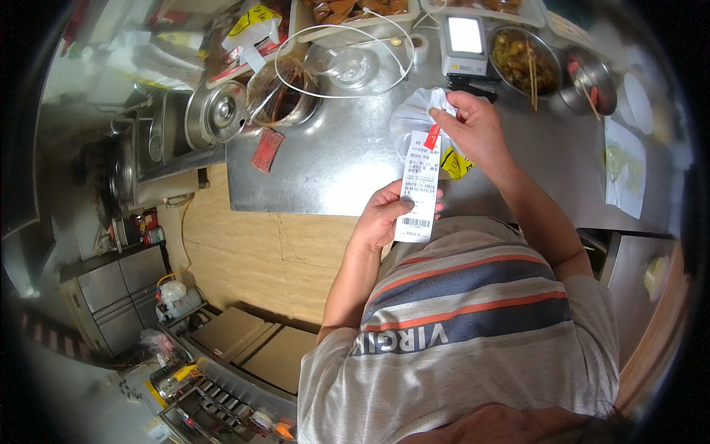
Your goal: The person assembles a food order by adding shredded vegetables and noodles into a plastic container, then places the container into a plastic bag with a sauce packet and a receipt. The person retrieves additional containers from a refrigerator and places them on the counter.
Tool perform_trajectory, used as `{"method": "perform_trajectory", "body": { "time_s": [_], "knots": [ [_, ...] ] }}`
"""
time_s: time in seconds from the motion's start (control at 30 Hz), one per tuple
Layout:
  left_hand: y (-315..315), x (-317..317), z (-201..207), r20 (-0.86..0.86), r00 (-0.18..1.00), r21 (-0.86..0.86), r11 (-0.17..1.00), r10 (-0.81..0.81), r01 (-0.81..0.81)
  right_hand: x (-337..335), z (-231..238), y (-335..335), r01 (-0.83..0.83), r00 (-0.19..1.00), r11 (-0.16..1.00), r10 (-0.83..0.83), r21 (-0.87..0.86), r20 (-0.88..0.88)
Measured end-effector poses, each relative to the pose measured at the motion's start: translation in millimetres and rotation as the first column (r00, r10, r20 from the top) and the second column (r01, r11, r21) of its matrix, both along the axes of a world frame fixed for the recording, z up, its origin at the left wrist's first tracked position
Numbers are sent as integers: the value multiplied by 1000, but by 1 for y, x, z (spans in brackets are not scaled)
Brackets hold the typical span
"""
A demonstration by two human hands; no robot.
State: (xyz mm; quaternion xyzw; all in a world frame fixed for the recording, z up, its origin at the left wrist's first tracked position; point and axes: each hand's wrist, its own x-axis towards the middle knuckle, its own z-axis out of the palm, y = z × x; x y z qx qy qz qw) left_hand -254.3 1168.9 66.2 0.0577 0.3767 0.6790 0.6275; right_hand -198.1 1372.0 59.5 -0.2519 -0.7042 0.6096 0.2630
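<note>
In my left hand (pixel 381 214) a long white printed receipt (pixel 418 177) is held near its lower end, thumb across the front and fingers behind. My right hand (pixel 477 132) pinches the gathered top of a white plastic bag (pixel 411 111) with yellow and black print. A small red tag (pixel 433 136) hangs just under the right thumb and overlaps the receipt's upper end. Whether the tag joins the receipt to the bag, I cannot tell. The bag sits at the near part of the steel table (pixel 325 163), partly behind the receipt; its contents are hidden.
Behind the bag stands a small device with a lit screen (pixel 464 37). To its right are a steel bowl of food with chopsticks (pixel 523 63) and another metal bowl (pixel 588 81). Leftward lie a dark-stained pot (pixel 285 92), a lidded steel container (pixel 222 111) and a red scouring pad (pixel 267 150).
</note>
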Motion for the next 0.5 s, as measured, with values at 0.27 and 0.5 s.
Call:
{"method": "perform_trajectory", "body": {
  "time_s": [0.27,0.5],
  "knots": [
    [0,1,0,-15,1000,4,1000,-12,12,1,4,-1,-9,1000,1000,8,6,21],
    [0,1,1,-14,999,11,999,-32,32,2,2,0,-10,999,999,9,34,44]
  ]
}}
